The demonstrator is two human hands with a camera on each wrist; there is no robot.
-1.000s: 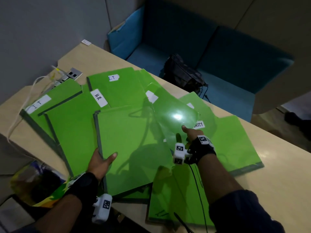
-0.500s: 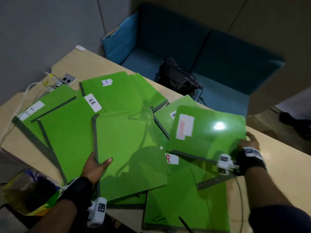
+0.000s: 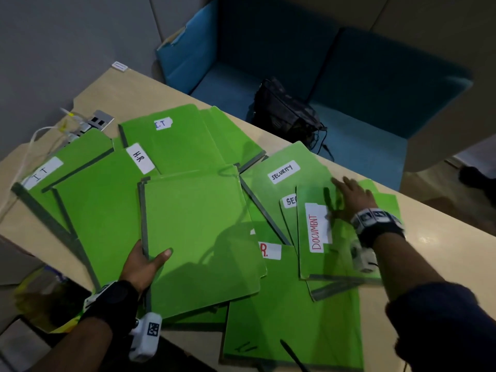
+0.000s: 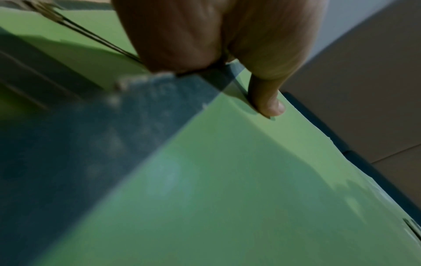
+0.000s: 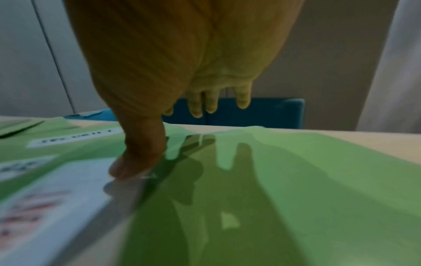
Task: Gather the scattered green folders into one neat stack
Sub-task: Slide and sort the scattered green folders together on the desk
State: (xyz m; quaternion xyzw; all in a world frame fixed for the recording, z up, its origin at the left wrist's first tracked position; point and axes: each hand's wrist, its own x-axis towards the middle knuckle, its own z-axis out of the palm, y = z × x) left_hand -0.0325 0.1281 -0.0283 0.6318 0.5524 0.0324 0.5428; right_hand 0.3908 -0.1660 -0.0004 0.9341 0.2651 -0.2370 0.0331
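Several green folders lie fanned over the wooden table (image 3: 128,87). My left hand (image 3: 145,261) grips the spine edge of an unlabelled folder (image 3: 198,232) on top of the middle pile, thumb on its cover; the left wrist view shows that thumb (image 4: 268,106) on the green cover (image 4: 227,180). My right hand (image 3: 351,197) lies flat with straight fingers over the folder labelled DOCUMENT (image 3: 341,259). In the right wrist view its thumb (image 5: 136,162) touches the edge of the white label. Folders labelled SECURITY (image 3: 284,171), H.R (image 3: 102,210) and I.T (image 3: 174,140) lie around.
A socket plate with white cables (image 3: 99,120) sits at the table's far left corner. A black bag (image 3: 284,114) rests on the blue sofa (image 3: 375,89) behind the table. A colourful bag (image 3: 45,299) is below the near left edge. Bare tabletop (image 3: 434,251) shows at right.
My right hand carried the DOCUMENT folder from the middle to the right, laid it on the right-hand folders and now lies flat on it. The left hand kept its grip.
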